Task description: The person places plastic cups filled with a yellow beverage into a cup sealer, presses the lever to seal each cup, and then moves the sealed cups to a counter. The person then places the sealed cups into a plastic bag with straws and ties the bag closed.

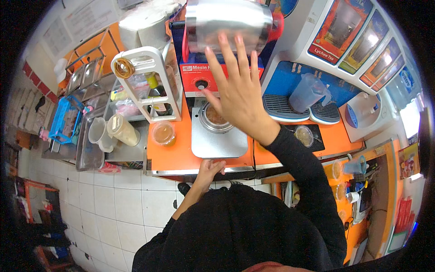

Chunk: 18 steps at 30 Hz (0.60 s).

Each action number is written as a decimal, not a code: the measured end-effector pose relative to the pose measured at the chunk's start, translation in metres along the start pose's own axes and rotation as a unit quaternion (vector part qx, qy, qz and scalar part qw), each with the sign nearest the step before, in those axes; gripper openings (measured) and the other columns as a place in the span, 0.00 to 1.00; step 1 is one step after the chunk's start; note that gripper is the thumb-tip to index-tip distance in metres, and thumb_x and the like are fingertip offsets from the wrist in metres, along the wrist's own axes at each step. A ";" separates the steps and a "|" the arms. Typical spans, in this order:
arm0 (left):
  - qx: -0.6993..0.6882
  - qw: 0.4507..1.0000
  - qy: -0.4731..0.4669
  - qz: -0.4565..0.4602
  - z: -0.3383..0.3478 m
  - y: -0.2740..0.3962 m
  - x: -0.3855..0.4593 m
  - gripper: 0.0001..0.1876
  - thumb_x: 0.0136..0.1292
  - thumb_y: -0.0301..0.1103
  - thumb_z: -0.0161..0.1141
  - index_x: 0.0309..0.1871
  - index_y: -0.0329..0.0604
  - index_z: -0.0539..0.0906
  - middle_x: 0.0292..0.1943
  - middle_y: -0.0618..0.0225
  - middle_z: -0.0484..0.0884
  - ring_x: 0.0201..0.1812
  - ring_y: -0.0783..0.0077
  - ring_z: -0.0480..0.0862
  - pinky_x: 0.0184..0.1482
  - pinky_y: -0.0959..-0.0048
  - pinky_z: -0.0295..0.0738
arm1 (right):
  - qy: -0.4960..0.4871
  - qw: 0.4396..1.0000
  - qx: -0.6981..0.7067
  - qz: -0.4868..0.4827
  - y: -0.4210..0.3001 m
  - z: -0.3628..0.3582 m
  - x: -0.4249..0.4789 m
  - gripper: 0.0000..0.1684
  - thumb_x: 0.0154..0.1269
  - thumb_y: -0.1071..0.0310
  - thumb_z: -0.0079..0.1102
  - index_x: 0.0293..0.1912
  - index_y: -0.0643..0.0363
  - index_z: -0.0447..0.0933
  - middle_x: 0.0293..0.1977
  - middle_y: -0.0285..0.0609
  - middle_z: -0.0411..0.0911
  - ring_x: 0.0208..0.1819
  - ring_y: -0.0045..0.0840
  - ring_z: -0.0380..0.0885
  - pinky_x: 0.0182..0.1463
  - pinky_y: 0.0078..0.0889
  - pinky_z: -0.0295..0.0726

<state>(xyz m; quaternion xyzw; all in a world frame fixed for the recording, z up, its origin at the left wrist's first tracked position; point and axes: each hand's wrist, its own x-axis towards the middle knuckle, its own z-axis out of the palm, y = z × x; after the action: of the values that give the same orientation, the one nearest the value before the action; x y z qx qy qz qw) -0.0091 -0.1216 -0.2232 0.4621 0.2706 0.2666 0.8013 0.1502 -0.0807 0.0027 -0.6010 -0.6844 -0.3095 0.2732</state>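
My right hand (239, 81) is raised with its fingers spread, in front of a cup sealing machine (190, 80) and its shiny film roll (217, 20). Below that hand, a cup (214, 115) with a brown drink sits in the round holder of the metal tray (220, 144), partly covered by the hand. My left hand (211, 171) is at the counter's front edge, just under the tray's front, fingers curled; whether it touches the tray or holds something is unclear. A sealed cup of brown drink (163, 133) stands on the orange counter, left of the tray.
To the left are a white plastic rack (146, 102) with rubber bands, a lidded container (123, 131) and an empty pitcher (101, 132). A drink dispenser (277, 85) with a plastic jug (306, 93) stands right. A cup (304, 136) rests on a black mat (319, 141).
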 end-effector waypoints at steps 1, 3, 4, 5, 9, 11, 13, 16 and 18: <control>-0.006 1.000 -0.002 -0.008 -0.002 -0.001 -0.001 0.17 0.67 0.29 0.63 0.55 0.33 0.74 0.41 0.67 0.80 0.32 0.79 0.76 0.40 0.73 0.74 | 0.001 1.000 0.025 0.004 0.000 0.003 -0.006 0.48 0.55 0.56 0.68 0.72 0.52 0.58 0.73 0.54 0.48 0.75 0.50 0.46 0.72 0.63 0.50; 0.013 1.000 0.019 -0.018 -0.007 -0.007 0.000 0.16 0.66 0.31 0.63 0.51 0.30 0.77 0.35 0.63 0.82 0.35 0.74 0.81 0.43 0.71 0.75 | 0.001 0.997 0.074 0.012 0.006 0.005 -0.019 0.45 0.56 0.58 0.67 0.71 0.53 0.60 0.72 0.52 0.53 0.74 0.51 0.50 0.72 0.60 0.54; 0.023 0.999 0.025 -0.033 -0.012 -0.010 0.002 0.16 0.65 0.30 0.63 0.52 0.29 0.77 0.37 0.62 0.83 0.37 0.72 0.82 0.44 0.70 0.76 | 0.026 0.994 0.106 0.015 0.010 0.005 -0.028 0.40 0.57 0.60 0.66 0.67 0.56 0.63 0.69 0.53 0.59 0.72 0.50 0.56 0.70 0.57 0.57; 0.033 0.998 0.031 -0.047 -0.016 -0.013 0.005 0.16 0.65 0.29 0.63 0.52 0.29 0.77 0.39 0.60 0.84 0.39 0.71 0.83 0.46 0.70 0.77 | 0.019 0.987 0.156 0.026 0.014 0.009 -0.043 0.38 0.57 0.60 0.66 0.66 0.58 0.65 0.67 0.53 0.61 0.70 0.50 0.58 0.70 0.55 0.59; 0.424 0.879 0.089 0.201 -0.033 -0.025 0.046 0.16 0.64 0.24 0.64 0.53 0.30 0.77 0.46 0.59 0.82 0.49 0.68 0.82 0.54 0.68 0.78 | -0.052 0.942 0.298 0.147 0.021 0.038 -0.109 0.36 0.57 0.57 0.68 0.61 0.62 0.67 0.60 0.53 0.68 0.64 0.50 0.65 0.67 0.49 0.64; 0.528 0.795 0.143 0.261 -0.037 -0.026 0.070 0.16 0.64 0.24 0.64 0.53 0.30 0.77 0.46 0.59 0.82 0.49 0.68 0.82 0.54 0.68 0.77 | -0.092 0.924 0.308 0.207 0.017 0.055 -0.126 0.40 0.55 0.54 0.70 0.61 0.65 0.65 0.58 0.55 0.69 0.62 0.50 0.67 0.66 0.48 0.65; 0.535 0.790 0.160 0.254 -0.035 -0.025 0.091 0.16 0.64 0.24 0.64 0.53 0.30 0.77 0.46 0.59 0.82 0.49 0.68 0.82 0.55 0.68 0.77 | -0.116 0.925 0.275 0.234 0.015 0.069 -0.136 0.46 0.53 0.49 0.72 0.62 0.67 0.64 0.58 0.57 0.69 0.61 0.50 0.67 0.66 0.48 0.65; 0.493 0.827 0.163 0.215 -0.025 -0.022 0.111 0.16 0.64 0.24 0.64 0.53 0.30 0.77 0.46 0.58 0.82 0.49 0.68 0.82 0.55 0.68 0.77 | -0.103 0.934 0.233 0.251 0.014 0.087 -0.135 0.58 0.43 0.40 0.76 0.62 0.71 0.61 0.59 0.60 0.66 0.63 0.49 0.64 0.67 0.51 0.62; 0.480 0.837 0.166 0.202 -0.020 -0.023 0.113 0.16 0.64 0.24 0.64 0.53 0.30 0.77 0.46 0.58 0.82 0.49 0.67 0.81 0.55 0.68 0.77 | -0.109 0.940 0.201 0.253 0.013 0.093 -0.133 0.61 0.40 0.38 0.77 0.62 0.72 0.61 0.59 0.59 0.66 0.65 0.48 0.63 0.68 0.53 0.58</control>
<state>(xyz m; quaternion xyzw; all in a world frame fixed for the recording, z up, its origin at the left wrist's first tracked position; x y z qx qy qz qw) 0.0614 -0.0430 -0.2736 0.7817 0.3946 0.3323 0.3505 0.1802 -0.0969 -0.1565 -0.7168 -0.5836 -0.0185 0.3811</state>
